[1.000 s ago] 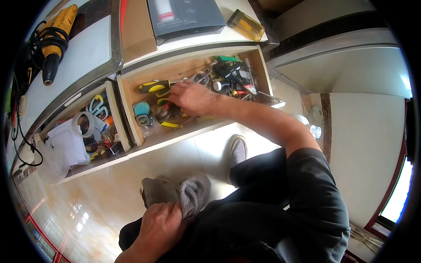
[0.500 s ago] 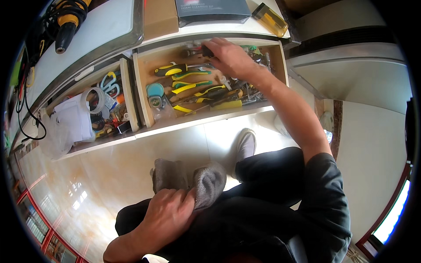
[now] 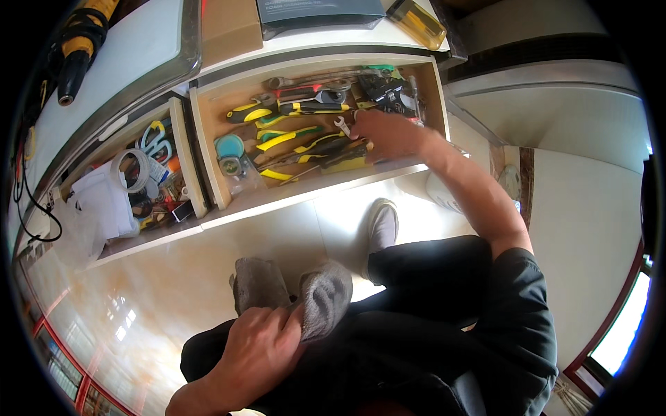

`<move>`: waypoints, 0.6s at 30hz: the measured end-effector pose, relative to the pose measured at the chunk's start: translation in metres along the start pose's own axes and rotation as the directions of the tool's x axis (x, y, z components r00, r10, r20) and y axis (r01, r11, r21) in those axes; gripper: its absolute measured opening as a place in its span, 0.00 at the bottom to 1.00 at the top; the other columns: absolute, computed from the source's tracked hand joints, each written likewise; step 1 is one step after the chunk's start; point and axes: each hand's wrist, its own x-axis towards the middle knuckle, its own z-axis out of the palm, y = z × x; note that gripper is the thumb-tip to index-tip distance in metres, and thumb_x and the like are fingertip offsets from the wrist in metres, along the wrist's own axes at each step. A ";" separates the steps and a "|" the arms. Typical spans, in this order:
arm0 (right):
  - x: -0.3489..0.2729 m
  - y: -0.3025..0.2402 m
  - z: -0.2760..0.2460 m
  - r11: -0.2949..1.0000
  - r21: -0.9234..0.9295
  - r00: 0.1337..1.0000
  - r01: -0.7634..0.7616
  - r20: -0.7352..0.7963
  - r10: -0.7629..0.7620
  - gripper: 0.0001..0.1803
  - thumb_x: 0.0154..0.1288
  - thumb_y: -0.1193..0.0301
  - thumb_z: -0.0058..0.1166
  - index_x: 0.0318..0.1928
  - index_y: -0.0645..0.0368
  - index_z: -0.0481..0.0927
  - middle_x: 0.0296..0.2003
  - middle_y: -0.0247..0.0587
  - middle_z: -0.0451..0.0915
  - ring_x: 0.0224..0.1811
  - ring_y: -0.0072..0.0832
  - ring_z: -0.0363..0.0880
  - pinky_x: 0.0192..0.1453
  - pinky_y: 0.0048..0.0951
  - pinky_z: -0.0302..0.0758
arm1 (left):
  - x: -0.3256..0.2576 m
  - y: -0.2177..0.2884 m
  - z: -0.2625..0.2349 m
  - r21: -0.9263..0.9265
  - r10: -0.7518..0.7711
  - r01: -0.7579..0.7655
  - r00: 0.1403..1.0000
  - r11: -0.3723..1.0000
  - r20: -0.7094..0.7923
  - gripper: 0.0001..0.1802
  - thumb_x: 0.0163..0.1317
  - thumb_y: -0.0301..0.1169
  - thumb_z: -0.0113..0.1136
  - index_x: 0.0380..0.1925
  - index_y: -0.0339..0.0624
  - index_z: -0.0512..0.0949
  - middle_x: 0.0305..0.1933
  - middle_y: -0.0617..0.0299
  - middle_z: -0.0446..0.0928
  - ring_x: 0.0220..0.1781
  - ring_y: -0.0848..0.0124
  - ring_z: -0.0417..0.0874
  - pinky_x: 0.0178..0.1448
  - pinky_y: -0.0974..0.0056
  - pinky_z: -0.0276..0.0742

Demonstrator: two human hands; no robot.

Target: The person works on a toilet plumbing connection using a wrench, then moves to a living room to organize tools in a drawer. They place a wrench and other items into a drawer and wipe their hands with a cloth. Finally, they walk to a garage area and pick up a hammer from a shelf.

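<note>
Reaching into the wider drawer (image 3: 209, 152): right hand (image 3: 378, 135), fingers bent together at a small wrench (image 3: 341, 126); from where I stand, cannot tell whether they grip it. Left hand (image 3: 267, 340), over the lap, closed on grey cloth (image 3: 327, 301). Wrench lies among tools; same drawer holds yellow-and-green pliers (image 3: 295, 137), a screwdriver (image 3: 251, 112), a round turquoise item (image 3: 229, 146). Adjacent drawer (image 3: 189, 163), left: scissors (image 3: 157, 141), white papers (image 3: 104, 201). Counter (image 3: 333, 43) above: dark box (image 3: 319, 10), amber container (image 3: 418, 24).
</note>
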 end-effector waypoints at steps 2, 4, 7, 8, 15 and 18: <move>-0.006 0.007 0.018 0.910 -0.365 0.925 0.197 -0.239 -0.295 0.19 0.55 0.75 0.67 0.49 0.60 0.83 0.42 0.46 0.82 0.44 0.41 0.83 0.50 0.37 0.79 | 0.002 -0.002 0.001 -0.014 0.006 -0.007 1.000 1.000 -0.015 0.20 0.57 0.36 0.69 0.44 0.34 0.79 0.33 0.52 0.77 0.37 0.53 0.81 0.46 0.52 0.78; -0.008 0.005 0.005 0.968 -0.166 0.957 0.190 -0.190 -0.220 0.20 0.55 0.75 0.67 0.50 0.60 0.82 0.41 0.45 0.82 0.42 0.38 0.83 0.50 0.35 0.79 | 0.003 -0.003 -0.001 -0.018 0.001 -0.001 1.000 1.000 -0.001 0.19 0.57 0.36 0.70 0.43 0.35 0.79 0.33 0.52 0.77 0.37 0.53 0.81 0.45 0.52 0.78; -0.005 -0.025 -0.027 0.915 0.404 0.998 -0.003 -0.056 0.028 0.24 0.57 0.74 0.69 0.56 0.62 0.80 0.42 0.41 0.84 0.43 0.31 0.82 0.52 0.30 0.78 | 0.003 -0.004 -0.002 -0.015 -0.026 0.027 0.999 1.000 0.032 0.18 0.58 0.37 0.70 0.42 0.35 0.78 0.33 0.52 0.78 0.37 0.52 0.81 0.45 0.52 0.78; -0.005 -0.028 -0.026 0.810 0.581 0.993 0.082 -0.117 -0.017 0.25 0.58 0.74 0.70 0.56 0.62 0.79 0.42 0.37 0.83 0.43 0.27 0.81 0.53 0.28 0.77 | 0.003 -0.005 -0.003 -0.011 -0.026 0.027 0.998 1.000 0.051 0.18 0.58 0.37 0.70 0.41 0.36 0.78 0.34 0.52 0.79 0.37 0.52 0.82 0.45 0.52 0.78; 0.011 -0.054 -0.015 0.545 0.801 0.969 0.248 -0.201 -0.145 0.25 0.60 0.81 0.71 0.57 0.62 0.77 0.49 0.31 0.78 0.53 0.20 0.77 0.60 0.24 0.77 | 0.007 -0.005 -0.002 -0.032 -0.031 0.031 1.000 0.999 0.000 0.18 0.58 0.37 0.70 0.42 0.37 0.78 0.35 0.51 0.82 0.39 0.51 0.84 0.47 0.52 0.79; 0.014 -0.058 -0.011 0.568 0.764 0.952 0.306 -0.260 -0.163 0.24 0.59 0.81 0.71 0.56 0.61 0.79 0.52 0.31 0.79 0.53 0.20 0.77 0.60 0.24 0.77 | 0.006 -0.004 0.000 -0.044 -0.034 0.033 0.999 0.998 -0.023 0.18 0.58 0.37 0.71 0.42 0.37 0.78 0.34 0.52 0.82 0.38 0.51 0.84 0.47 0.52 0.79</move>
